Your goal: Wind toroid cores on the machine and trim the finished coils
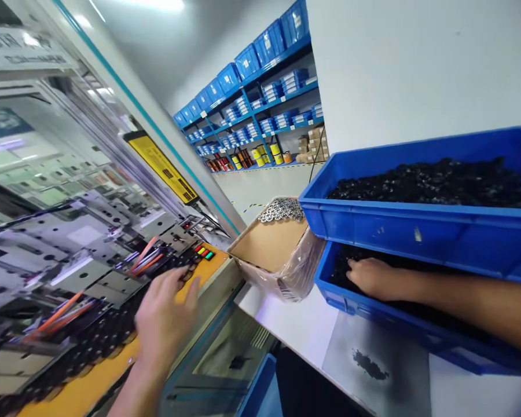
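Note:
My left hand (167, 313) is over the machine's orange rail, its thumb apart from its fingers and slightly smeared by motion. Close to its fingertips runs a row of black round parts (108, 339) along the machine track. Reaching into the lower blue bin (351, 304), my right hand (371, 278) has its fingers curled down among small black parts (341, 263). What those fingers grip is hidden. The upper blue bin (417, 226) rests above, heaped with more black parts (438, 182).
A plastic-lined carton (264, 246) with metal rings (282, 209) stands between machine and bins. Red, yellow and green buttons (205, 252) sit at the rail's end. A grey sheet with black bits (369, 365) lies on the white table. Blue shelving (252, 119) stands behind.

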### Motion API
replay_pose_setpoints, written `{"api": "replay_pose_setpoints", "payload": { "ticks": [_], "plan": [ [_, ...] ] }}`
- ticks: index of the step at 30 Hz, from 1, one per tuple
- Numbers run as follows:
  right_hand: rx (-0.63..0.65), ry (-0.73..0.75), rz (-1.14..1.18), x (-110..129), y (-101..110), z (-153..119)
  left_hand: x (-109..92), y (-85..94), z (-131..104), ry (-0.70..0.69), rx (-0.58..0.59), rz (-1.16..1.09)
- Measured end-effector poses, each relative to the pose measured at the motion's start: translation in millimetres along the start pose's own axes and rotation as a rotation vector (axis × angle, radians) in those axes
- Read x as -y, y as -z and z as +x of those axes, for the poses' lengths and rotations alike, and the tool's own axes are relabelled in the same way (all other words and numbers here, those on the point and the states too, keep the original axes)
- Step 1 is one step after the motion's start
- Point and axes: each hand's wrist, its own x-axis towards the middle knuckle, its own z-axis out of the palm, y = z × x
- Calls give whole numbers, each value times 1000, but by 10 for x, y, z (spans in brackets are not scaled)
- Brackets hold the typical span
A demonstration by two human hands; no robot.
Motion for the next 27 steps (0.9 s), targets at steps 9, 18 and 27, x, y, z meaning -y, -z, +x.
{"api": "replay_pose_setpoints", "payload": {
  "ticks": [9,18,27],
  "plan": [
    [91,73,-119,-27,115,-27,-742,-1547,1130,12,545,-87],
    [40,130,-96,-98,57,-127,-693,-2075,1258,163,617,-150],
    [53,129,-72,-130,16,-98,-965,-1121,612,182,530,-496]
  ]
}}
